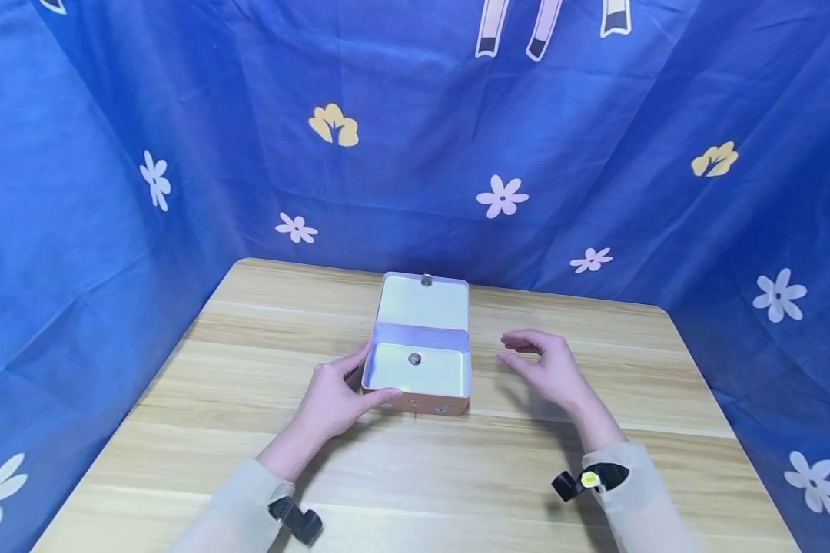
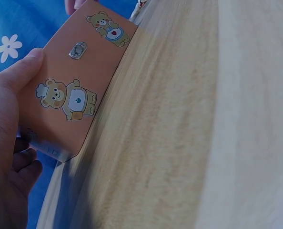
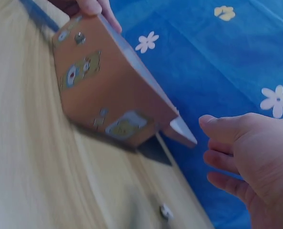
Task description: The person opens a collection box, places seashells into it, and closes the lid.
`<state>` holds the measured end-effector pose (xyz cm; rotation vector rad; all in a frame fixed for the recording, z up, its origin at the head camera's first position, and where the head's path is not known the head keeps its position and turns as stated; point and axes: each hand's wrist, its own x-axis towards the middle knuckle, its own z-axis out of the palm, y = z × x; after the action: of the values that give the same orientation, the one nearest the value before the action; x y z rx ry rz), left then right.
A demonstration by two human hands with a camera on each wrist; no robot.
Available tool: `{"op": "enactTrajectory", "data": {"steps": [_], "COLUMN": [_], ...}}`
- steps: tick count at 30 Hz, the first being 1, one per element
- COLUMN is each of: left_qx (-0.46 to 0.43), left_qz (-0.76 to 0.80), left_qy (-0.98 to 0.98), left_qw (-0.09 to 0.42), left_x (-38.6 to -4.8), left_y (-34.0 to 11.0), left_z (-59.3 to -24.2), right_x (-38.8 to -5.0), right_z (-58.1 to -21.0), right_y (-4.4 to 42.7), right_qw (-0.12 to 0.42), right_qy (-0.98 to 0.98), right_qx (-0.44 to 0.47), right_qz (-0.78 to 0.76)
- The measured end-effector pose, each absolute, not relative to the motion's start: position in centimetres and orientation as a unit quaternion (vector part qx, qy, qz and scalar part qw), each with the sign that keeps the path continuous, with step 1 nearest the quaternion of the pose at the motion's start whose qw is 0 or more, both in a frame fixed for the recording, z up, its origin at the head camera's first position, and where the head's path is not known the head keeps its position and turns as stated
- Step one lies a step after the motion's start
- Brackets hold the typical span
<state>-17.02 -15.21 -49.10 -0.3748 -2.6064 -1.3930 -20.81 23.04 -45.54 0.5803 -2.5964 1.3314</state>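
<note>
No readable text, marks on yellow label of black wristband too small, print on shaded end of orange box too dim

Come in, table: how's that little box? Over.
Left grip holding bear-print box, lid open. Small round item inside. Right grip empty, nothing visible between it and box.
</note>
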Motion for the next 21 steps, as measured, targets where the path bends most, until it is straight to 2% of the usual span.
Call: {"op": "enactTrajectory", "data": {"steps": [11, 21], "left_qx": [-0.122, -0.116], "left_qz": [-0.464, -0.462], "left_qy": [-0.874, -0.876], "left_qw": [0.078, 0.076], "left_x": [-16.9, -16.8], "left_y": [-15.1, -15.0], "left_z": [-49.0, -48.9], "right_x": [-20.8, -21.4], "right_z": [-48.0, -50.0], "right_y": [24.9, 25.6], "right_qw": [0.038, 0.031], "right_qy": [-0.882, -0.895], "right_qx": [0.147, 0.127], "right_qz": [0.447, 0.427]}}
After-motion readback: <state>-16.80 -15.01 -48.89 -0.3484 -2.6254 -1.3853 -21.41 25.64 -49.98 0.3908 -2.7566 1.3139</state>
